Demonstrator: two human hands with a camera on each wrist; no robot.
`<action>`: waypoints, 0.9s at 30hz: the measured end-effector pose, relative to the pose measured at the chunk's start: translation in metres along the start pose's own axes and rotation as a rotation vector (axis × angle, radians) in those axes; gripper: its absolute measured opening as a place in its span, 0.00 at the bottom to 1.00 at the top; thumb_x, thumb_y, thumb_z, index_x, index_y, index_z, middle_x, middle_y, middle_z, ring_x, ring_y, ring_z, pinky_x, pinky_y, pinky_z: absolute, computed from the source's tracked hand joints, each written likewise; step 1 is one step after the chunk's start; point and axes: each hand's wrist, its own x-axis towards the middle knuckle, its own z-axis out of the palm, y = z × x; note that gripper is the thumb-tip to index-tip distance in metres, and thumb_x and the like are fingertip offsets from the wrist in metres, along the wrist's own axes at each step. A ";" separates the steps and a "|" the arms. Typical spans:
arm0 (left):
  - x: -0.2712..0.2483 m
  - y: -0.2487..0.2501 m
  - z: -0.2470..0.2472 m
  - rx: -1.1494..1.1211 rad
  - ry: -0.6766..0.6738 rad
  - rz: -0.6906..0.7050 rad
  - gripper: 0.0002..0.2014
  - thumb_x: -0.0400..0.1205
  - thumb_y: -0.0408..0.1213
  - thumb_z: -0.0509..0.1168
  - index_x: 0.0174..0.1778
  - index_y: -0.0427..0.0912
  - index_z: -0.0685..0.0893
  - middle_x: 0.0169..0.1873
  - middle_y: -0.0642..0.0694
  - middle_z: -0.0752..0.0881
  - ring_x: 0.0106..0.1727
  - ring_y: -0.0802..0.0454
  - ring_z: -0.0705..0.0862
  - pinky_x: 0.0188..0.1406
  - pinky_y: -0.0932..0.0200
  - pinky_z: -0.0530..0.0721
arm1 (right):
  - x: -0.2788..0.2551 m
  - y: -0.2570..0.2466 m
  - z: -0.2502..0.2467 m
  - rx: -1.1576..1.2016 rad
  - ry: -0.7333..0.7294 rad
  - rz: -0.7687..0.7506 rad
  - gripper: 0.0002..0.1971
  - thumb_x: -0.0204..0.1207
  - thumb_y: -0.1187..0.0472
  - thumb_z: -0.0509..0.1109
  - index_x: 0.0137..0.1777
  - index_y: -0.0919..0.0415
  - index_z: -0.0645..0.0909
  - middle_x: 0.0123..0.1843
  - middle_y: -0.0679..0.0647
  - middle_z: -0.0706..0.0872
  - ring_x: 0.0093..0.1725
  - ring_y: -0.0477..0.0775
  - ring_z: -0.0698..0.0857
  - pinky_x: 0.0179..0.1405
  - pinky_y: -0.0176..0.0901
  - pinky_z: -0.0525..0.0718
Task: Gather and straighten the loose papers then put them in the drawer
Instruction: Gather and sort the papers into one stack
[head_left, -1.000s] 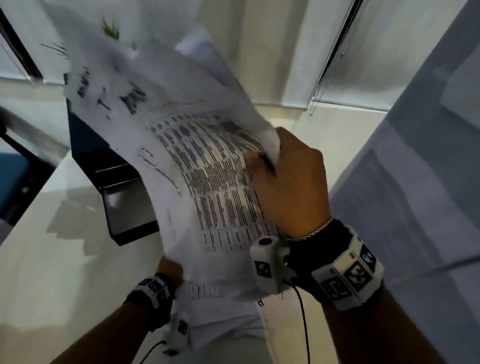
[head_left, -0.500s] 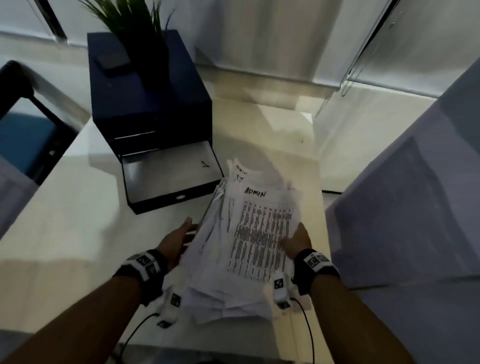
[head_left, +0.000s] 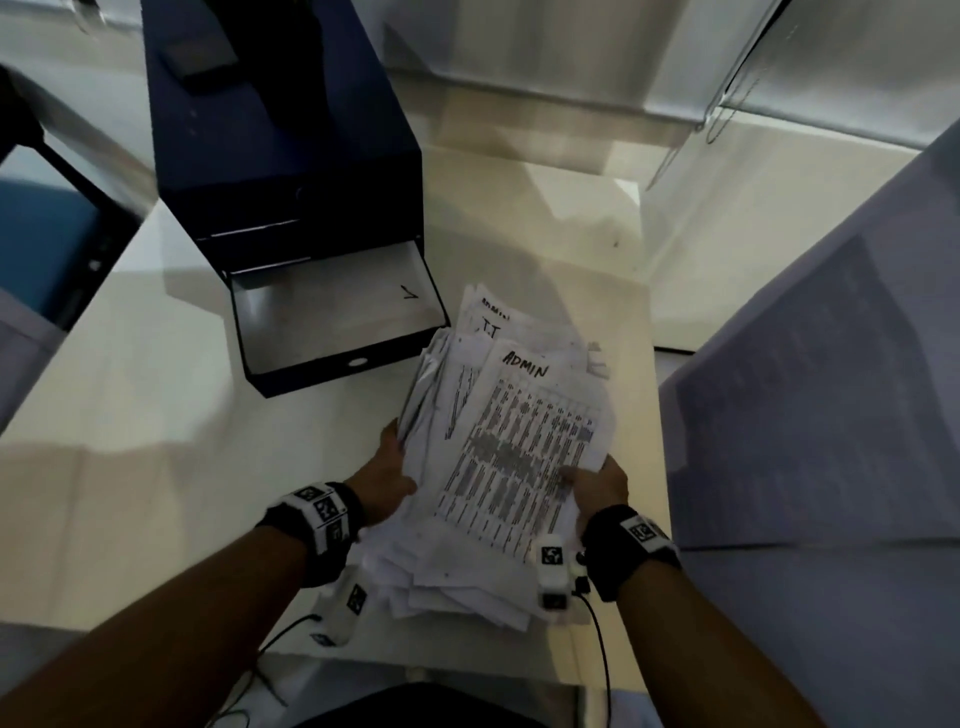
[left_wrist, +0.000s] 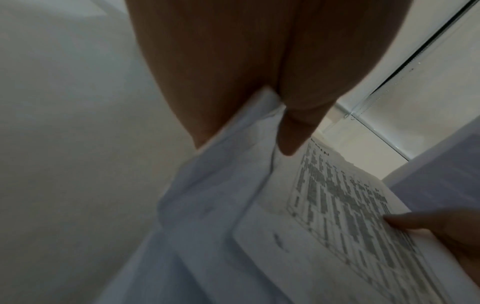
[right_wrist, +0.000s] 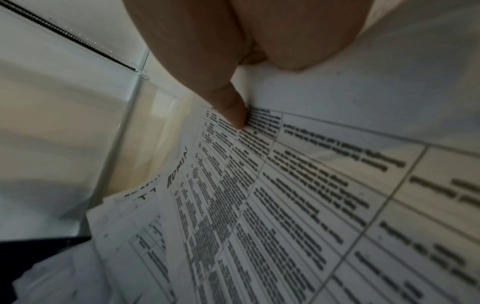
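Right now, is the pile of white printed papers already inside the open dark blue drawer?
No, the pile of white printed papers lies on the table beside the open dark blue drawer.

The top sheet (head_left: 524, 447) of the papers (head_left: 467, 571), mid-frame, bears handwritten "ADMIN" above a printed table too blurred to read. A sheet beneath (head_left: 493, 322), peeking out above it, shows "ADMIN" and "T.T".

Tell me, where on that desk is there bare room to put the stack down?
Bare pale desk top lies left of the untidy stack of printed white papers, in front of the dark blue drawer box. Its open bottom drawer looks nearly empty. Right of the stack it is crowded: the grey partition stands close. The left hand and right hand hold the stack.
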 end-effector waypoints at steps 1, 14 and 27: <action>0.002 0.002 0.003 -0.076 0.010 -0.006 0.47 0.81 0.28 0.65 0.82 0.41 0.33 0.79 0.44 0.58 0.79 0.45 0.62 0.76 0.56 0.61 | 0.000 -0.001 0.004 -0.005 0.006 -0.026 0.25 0.72 0.70 0.76 0.70 0.64 0.79 0.59 0.62 0.87 0.55 0.67 0.86 0.62 0.63 0.85; 0.017 0.003 -0.011 0.101 0.173 -0.072 0.21 0.88 0.41 0.52 0.76 0.38 0.65 0.71 0.38 0.76 0.62 0.46 0.77 0.61 0.58 0.72 | 0.010 -0.032 -0.036 -0.045 -0.180 -0.204 0.18 0.78 0.75 0.68 0.68 0.71 0.80 0.60 0.66 0.86 0.58 0.68 0.85 0.64 0.63 0.82; 0.010 0.007 0.015 -0.155 0.279 -0.137 0.35 0.84 0.61 0.48 0.83 0.43 0.54 0.79 0.38 0.68 0.76 0.38 0.71 0.76 0.49 0.68 | -0.004 -0.006 0.015 -0.346 -0.098 -0.233 0.23 0.80 0.68 0.57 0.75 0.56 0.73 0.66 0.57 0.84 0.63 0.62 0.83 0.64 0.46 0.80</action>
